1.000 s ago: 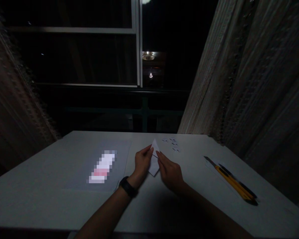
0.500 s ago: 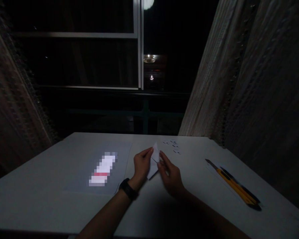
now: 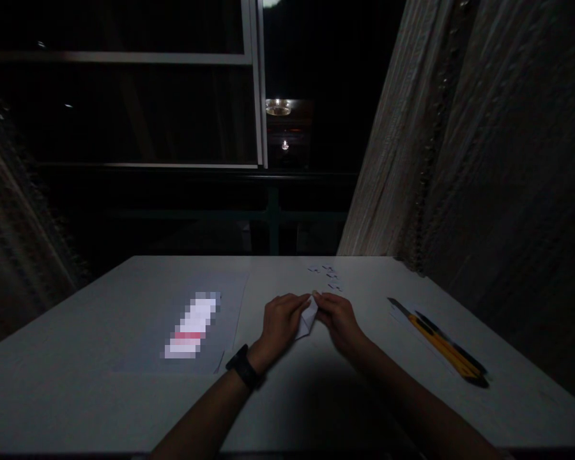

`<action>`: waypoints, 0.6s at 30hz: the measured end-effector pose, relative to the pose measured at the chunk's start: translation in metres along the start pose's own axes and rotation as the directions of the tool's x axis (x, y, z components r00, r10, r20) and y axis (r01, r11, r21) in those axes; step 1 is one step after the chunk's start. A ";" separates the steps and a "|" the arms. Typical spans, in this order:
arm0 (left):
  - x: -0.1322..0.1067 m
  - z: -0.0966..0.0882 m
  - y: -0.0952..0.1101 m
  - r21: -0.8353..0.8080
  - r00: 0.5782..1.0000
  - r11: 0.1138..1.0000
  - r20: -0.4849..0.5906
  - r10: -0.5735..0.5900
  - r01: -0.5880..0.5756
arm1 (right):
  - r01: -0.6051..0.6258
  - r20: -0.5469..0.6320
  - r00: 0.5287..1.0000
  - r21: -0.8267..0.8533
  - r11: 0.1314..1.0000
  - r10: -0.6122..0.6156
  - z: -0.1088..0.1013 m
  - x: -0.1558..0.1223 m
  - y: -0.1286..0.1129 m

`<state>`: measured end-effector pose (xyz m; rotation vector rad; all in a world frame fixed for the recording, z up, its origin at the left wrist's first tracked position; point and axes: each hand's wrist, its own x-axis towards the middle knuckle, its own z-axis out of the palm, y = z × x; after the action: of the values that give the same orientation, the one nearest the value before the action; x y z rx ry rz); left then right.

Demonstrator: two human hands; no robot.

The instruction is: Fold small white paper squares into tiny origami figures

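A small piece of folded white paper (image 3: 307,321) is held between my two hands over the middle of the table, with crease lines across its face. My left hand (image 3: 282,322) grips its left side, fingers closed near the top point. From the other side, my right hand (image 3: 338,314) pinches the paper's upper right edge between thumb and fingers. A black band circles my left wrist. Part of the paper is covered by the fingers of both hands.
Several small marked paper pieces (image 3: 332,276) lie beyond my hands. To the right rest a yellow utility knife (image 3: 443,348) and a dark pen (image 3: 460,350). A bright, pixelated phone-like screen (image 3: 191,326) lies on white paper sheets (image 3: 144,358) at left. Curtains (image 3: 378,147) hang by the window.
My right hand has shifted up to the paper's top, and both hands' fingertips are now closer together there. The paper looks shorter and turned. The whole view has shifted slightly.
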<state>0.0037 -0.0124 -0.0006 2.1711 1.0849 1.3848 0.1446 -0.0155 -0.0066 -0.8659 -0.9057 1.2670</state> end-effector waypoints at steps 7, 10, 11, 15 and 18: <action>0.001 0.000 0.000 0.038 0.997 0.998 0.054 0.046 -0.048 | 0.067 -0.025 0.997 -0.086 0.994 -0.069 -0.006 0.005 -0.005; 0.002 -0.001 -0.001 0.052 0.995 0.997 0.084 0.048 -0.052 | 0.102 0.093 0.992 -0.238 0.966 -0.081 -0.015 0.012 -0.012; 0.003 -0.001 -0.001 0.060 0.994 0.997 0.099 0.048 -0.055 | 0.098 0.135 0.989 -0.288 0.953 -0.061 -0.018 0.014 -0.015; 0.004 -0.001 -0.003 0.102 0.986 0.994 0.166 0.032 -0.050 | 0.117 0.246 0.969 -0.391 0.913 -0.019 -0.028 0.019 -0.023; 0.005 -0.002 -0.001 0.128 0.978 0.991 0.206 0.007 -0.034 | 0.130 0.262 0.965 -0.402 0.906 -0.022 -0.032 0.021 -0.021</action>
<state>0.0026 -0.0084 0.0027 2.3635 1.1044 1.0945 0.1839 0.0024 0.0018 -1.0016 -1.4384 1.1471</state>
